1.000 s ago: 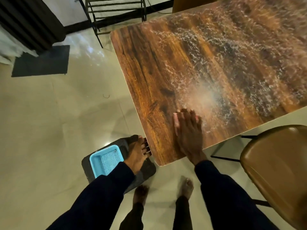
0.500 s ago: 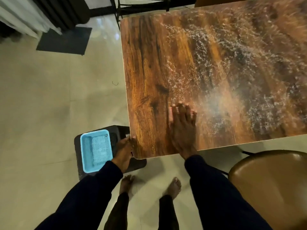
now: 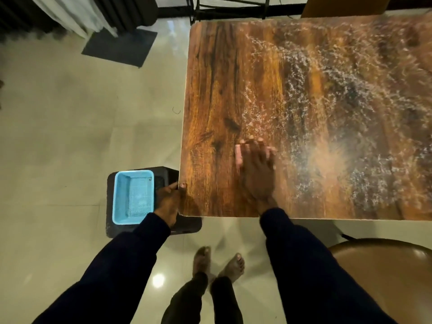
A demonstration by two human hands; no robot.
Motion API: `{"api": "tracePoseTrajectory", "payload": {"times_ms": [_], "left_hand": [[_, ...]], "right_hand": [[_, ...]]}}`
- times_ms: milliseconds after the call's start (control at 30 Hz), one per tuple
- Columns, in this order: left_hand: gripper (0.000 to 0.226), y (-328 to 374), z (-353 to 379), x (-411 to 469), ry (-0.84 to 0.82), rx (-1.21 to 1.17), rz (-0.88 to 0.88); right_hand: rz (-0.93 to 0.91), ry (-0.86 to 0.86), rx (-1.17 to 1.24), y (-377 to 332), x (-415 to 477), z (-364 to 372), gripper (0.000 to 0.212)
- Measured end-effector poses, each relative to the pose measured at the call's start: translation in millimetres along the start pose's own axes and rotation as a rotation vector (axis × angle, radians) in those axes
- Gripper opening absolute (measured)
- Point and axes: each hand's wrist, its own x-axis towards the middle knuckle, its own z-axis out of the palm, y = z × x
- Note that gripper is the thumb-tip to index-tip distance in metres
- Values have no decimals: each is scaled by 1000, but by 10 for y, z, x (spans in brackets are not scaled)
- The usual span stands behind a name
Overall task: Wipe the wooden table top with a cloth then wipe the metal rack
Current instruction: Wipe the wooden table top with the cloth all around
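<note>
The wooden table top (image 3: 304, 101) fills the upper right, with whitish speckled streaks across its middle and right. My right hand (image 3: 256, 170) lies flat on it near the front edge, fingers straight and pointing away from me. No cloth shows under or beside that hand. My left hand (image 3: 169, 199) grips the table's left edge close to the front corner, thumb on top of the wood. The black metal rack (image 3: 230, 7) stands on the floor beyond the table's far edge, only its lower bars in view.
A light blue plastic basket (image 3: 133, 197) sits on a dark box (image 3: 187, 224) beside the table's front left corner. A brown chair seat (image 3: 383, 272) is at lower right. A dark mat (image 3: 119, 46) lies on the tiled floor at upper left. My bare feet (image 3: 218, 263) stand below the table edge.
My left hand rose from beside the basket to the table's left edge and took hold of it. The right hand stayed flat near the front edge. The view shifted.
</note>
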Motion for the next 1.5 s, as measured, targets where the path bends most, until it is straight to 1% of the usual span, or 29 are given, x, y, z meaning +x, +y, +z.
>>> {"api": "tracePoseTrajectory", "payload": {"times_ms": [67, 133, 200, 233, 267, 333, 400, 433, 500, 533, 600, 667, 733, 767, 833, 867, 900, 933, 967, 1033, 1067, 1100, 1133, 1167, 1267, 1333, 1367, 1433, 1500], "left_hand": [[33, -4, -27, 6, -36, -55, -29], [35, 14, -70, 35, -89, -134, -35], [45, 50, -95, 30, -97, -221, -27], [52, 69, -98, 22, -92, -271, -31], [58, 87, -119, 21, -85, -317, -42], [62, 124, -135, 31, -77, -383, -65], [61, 129, -216, 94, -64, -450, -74], [62, 144, -236, 124, -71, -479, -81], [64, 192, -278, 168, -100, -532, -85], [64, 218, -305, 191, -126, -544, -87], [64, 255, -381, 241, -146, -513, -101], [62, 264, -466, 292, -142, -454, -108], [58, 260, -521, 319, -147, -403, -78], [54, 270, -525, 318, -127, -377, -54], [46, 271, -485, 307, -51, -349, 31], [49, 289, -437, 287, -3, -359, 96], [61, 320, -380, 246, 33, -366, 172], [75, 366, -323, 235, 58, -333, 240], [77, 415, -264, 234, 80, -254, 300], [48, 542, -130, 260, 45, -10, 359], [35, 611, -54, 309, 13, 93, 376], [26, 663, 16, 359, 7, 141, 394], [22, 728, 86, 397, 30, 160, 410], [21, 783, 147, 423, 74, 193, 432], [29, 917, 367, 503, 280, 330, 517], [33, 981, 483, 568, 392, 327, 527], [33, 1016, 541, 607, 412, 288, 499], [31, 1043, 603, 679, 394, 216, 455], [31, 1030, 625, 746, 414, 168, 438]], "right_hand": [[-167, -42, -33, -373, -68, 150, 54], [-375, -74, -59, -658, -400, 323, 55], [-487, -135, -49, -678, -760, 347, 58], [-494, -142, -52, -565, -839, 323, 60], [-454, -127, -49, -447, -830, 290, 59], [-277, -85, -30, -305, -625, 185, 62], [-163, -80, 2, -504, -324, 150, 69], [-180, -81, -3, -689, -241, 191, 67], [-355, -69, -16, -1070, -300, 388, 61], [-445, -81, -5, -1203, -408, 480, 61], [-544, -114, -23, -1211, -653, 583, 64], [-583, -84, -57, -939, -757, 565, 61], [-523, -64, -77, -546, -709, 444, 55], [-457, -39, -82, -353, -603, 364, 55], [-259, -8, -38, -118, -236, 208, 60], [-153, 4, -4, -110, 5, 158, 62], [-80, 34, 33, -176, 232, 139, 60], [-57, 42, 62, -302, 416, 148, 58], [-97, 41, 66, -465, 531, 199, 57], [-339, 3, 5, -714, 544, 358, 60], [-461, -42, -29, -737, 459, 417, 64], [-546, -81, -60, -669, 358, 429, 67], [-571, -99, -79, -520, 292, 409, 70], [-539, -98, -76, -315, 280, 355, 71], [-241, -54, -39, 343, 567, 44, 66], [-124, 7, -5, 515, 969, -120, 66], [-102, 39, 17, 485, 1185, -159, 67], [-119, 34, 26, 257, 1462, -171, 68], [-252, -22, -38, 124, 1461, -72, 64]]}}
